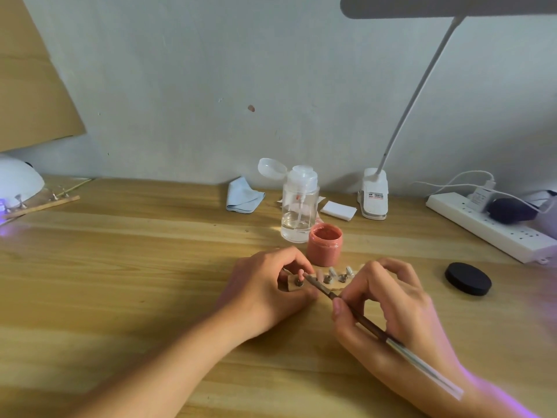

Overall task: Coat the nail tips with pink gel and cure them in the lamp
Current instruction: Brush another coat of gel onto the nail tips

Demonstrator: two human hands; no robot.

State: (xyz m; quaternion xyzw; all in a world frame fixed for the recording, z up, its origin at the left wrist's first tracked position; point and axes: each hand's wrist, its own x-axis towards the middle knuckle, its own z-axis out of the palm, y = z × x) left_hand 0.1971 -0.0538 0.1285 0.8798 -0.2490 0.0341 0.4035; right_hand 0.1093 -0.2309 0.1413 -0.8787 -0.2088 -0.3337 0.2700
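Left hand [265,286] on nail-tip strip [339,284], right hand [391,300] with brush [324,290] alongside

On light wooden table [144,267]: open pink plastic jar [325,244] centre, clear pump bottle [300,206] just behind, round black lid [468,278] right.

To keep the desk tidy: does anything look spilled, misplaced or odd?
Nothing looks spilled. The pink gel jar stands open, a black lid lying apart to its right, and a pinkish spot marks the wall.
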